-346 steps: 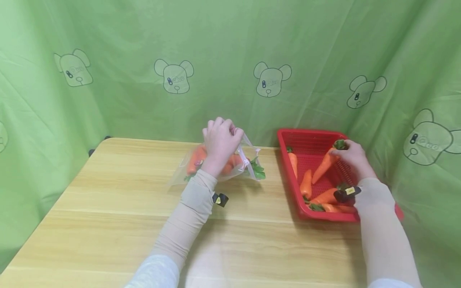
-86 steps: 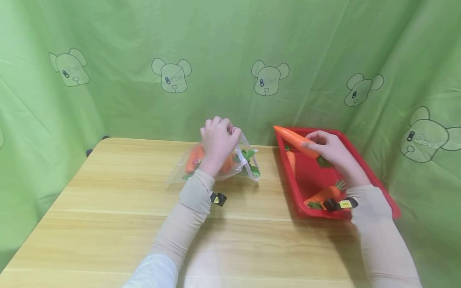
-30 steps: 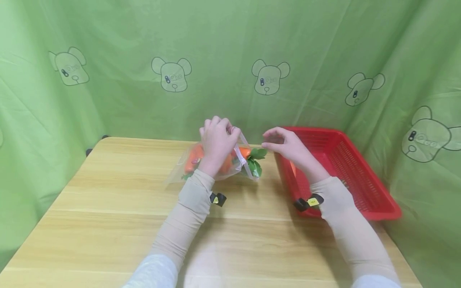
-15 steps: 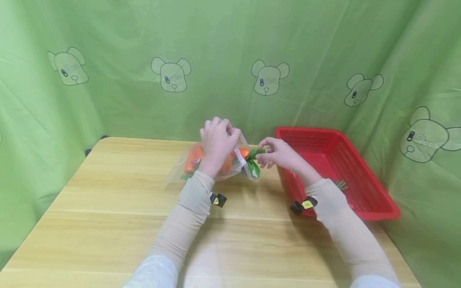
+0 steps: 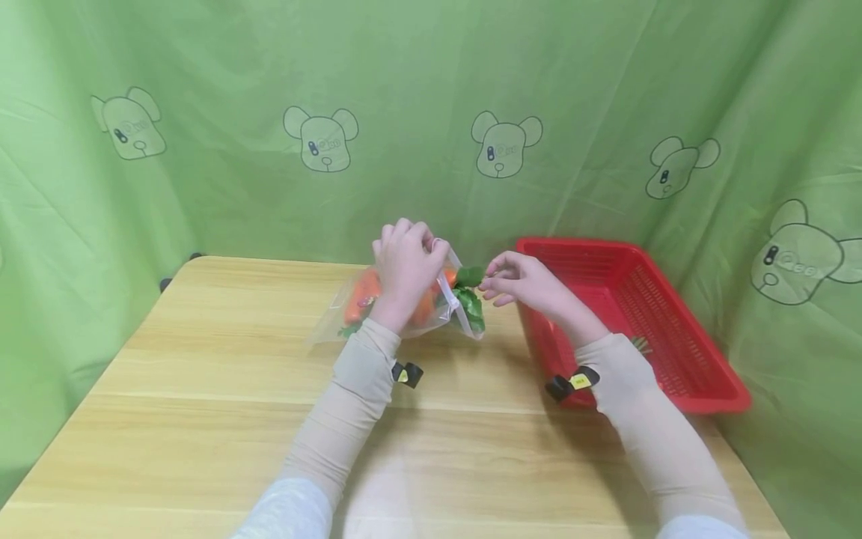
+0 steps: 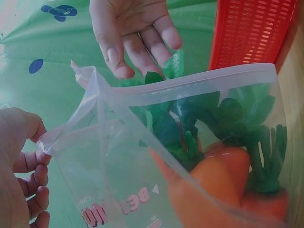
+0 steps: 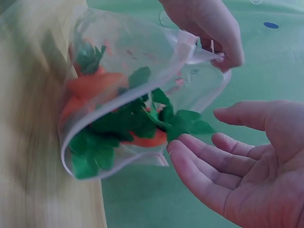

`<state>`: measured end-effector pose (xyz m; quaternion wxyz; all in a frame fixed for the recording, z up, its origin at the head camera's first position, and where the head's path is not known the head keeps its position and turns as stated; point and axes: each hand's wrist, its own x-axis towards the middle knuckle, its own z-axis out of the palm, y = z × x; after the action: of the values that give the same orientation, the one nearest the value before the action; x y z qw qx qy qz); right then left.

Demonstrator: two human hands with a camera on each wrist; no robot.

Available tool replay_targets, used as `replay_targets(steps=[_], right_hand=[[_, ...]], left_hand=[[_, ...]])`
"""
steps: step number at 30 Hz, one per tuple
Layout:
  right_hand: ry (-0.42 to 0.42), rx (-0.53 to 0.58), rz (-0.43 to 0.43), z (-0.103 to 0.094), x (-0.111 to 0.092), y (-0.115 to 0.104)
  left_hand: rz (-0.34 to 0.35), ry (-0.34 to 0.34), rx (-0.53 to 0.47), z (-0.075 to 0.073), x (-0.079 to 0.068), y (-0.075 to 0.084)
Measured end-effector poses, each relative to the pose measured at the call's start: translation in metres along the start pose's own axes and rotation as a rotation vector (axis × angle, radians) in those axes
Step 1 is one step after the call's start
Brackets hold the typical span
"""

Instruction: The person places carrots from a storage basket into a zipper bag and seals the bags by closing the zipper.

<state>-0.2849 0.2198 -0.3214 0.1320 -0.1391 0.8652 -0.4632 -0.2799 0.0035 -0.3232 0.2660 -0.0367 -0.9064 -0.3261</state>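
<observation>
My left hand [image 5: 411, 262] pinches the top edge of a clear plastic zip bag [image 6: 76, 175], holding its mouth open toward the right. Inside, several orange carrots [image 6: 204, 185] lie on their sides, their green leaves [image 7: 190, 124] crowding the opening and one tuft poking past the zip strip. At that tuft is my right hand [image 5: 532, 288], palm turned toward the bag, fingers loosely bent and fingertips right at the leaf ends. In the right wrist view its thumb stands apart from the fingers, with no carrot in the grasp.
A red plastic basket [image 5: 730, 393] stands at the table's right side, partly behind my right arm. A green carrot stem [image 5: 641, 345] shows inside it. The wooden table [image 5: 222, 419] ends at a green curtain [image 5: 417, 75] behind.
My right hand has brought a carrot from the basket into the bag and released it. Over the last half second its leaves shifted left, further into the bag mouth. My left hand has stayed put.
</observation>
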Motion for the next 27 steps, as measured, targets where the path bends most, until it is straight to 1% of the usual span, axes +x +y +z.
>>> replay_targets(steps=[6, 12, 17, 27], right_hand=[[0.042, 0.005, 0.010, -0.017, -0.009, 0.003], [0.086, -0.026, 0.010, -0.037, -0.021, 0.009], [0.116, -0.057, 0.019, -0.056, -0.033, 0.020], [0.209, 0.003, 0.034, -0.090, -0.052, 0.045]], left_hand=[[0.005, -0.002, -0.008, 0.001, 0.000, 0.001], [0.008, -0.006, -0.009, 0.002, 0.000, 0.002], [0.011, -0.007, -0.022, 0.003, 0.000, 0.002], [0.008, -0.015, -0.020, 0.002, -0.002, 0.002]])
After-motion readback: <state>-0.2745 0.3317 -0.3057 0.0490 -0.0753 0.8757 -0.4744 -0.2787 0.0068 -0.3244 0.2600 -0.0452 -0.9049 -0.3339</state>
